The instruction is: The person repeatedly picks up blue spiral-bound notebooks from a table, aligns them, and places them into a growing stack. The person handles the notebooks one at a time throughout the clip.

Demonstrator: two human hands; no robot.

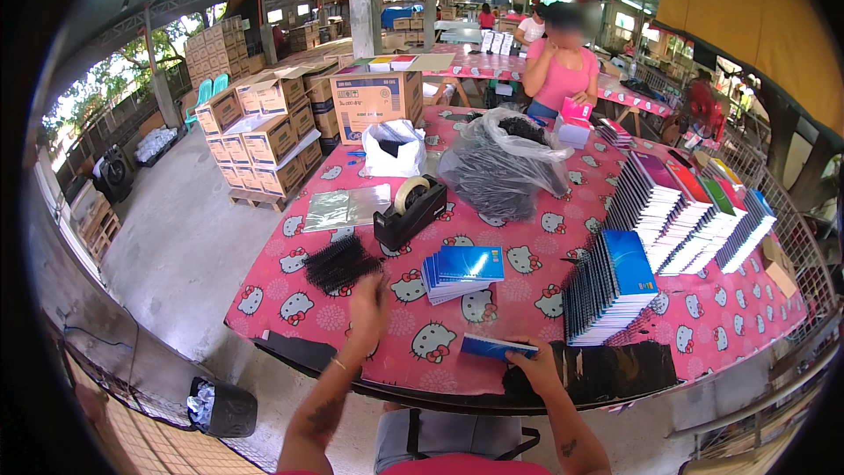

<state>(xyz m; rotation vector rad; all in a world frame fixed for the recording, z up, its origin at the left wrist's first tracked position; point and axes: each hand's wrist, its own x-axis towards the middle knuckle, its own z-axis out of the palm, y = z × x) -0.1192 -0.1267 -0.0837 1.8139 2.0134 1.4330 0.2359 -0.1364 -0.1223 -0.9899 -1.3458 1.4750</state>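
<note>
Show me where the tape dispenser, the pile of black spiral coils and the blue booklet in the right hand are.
tape dispenser (410,212), head view, on its black body.
pile of black spiral coils (341,262), head view, on the pile's middle.
blue booklet (497,347), head view, on its blue cover.

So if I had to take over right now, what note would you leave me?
Left hand: open, reaching toward the pile of black plastic binding combs.
Right hand: holding a small blue booklet at the table's near edge.
Fanned stack of blue booklets lies in the middle; spiral-bound blue notebooks stand in a row on the right.
Done: many notebooks bound. Left: the loose booklets.
</note>
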